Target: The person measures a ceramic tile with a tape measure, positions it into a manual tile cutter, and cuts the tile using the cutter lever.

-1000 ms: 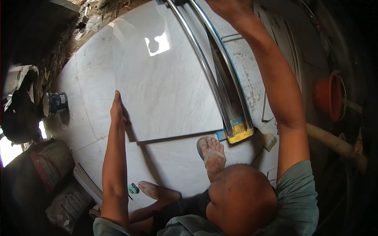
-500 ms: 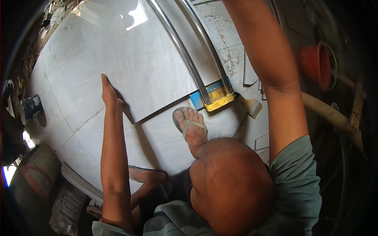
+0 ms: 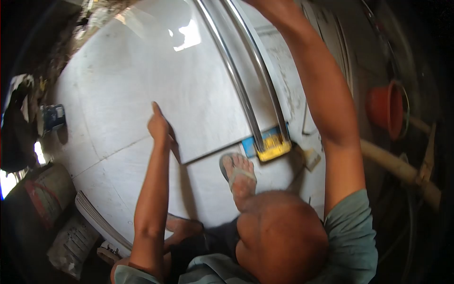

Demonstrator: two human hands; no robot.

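Observation:
A large grey-white tile with a glossy top lies beneath the two chrome rails of a manual tile cutter, whose yellow end piece sits on a blue base. My left hand is closed on the tile's left edge, near its front corner. The thumb points away from me; the other fingers are mostly hidden at the edge. Only the wrist part of my right hand shows at the top border, beside the rails. Its fingers and anything they hold are out of view.
My sandalled foot stands just in front of the cutter. A small pale block lies right of the yellow end. At right are a red bucket and a wooden pole; at left, a dark box and stacked strips.
The view has shifted, so the tile, cutter and foot appear lower and farther right. My left hand stays at the tile edge. More of my right wrist shows at the top.

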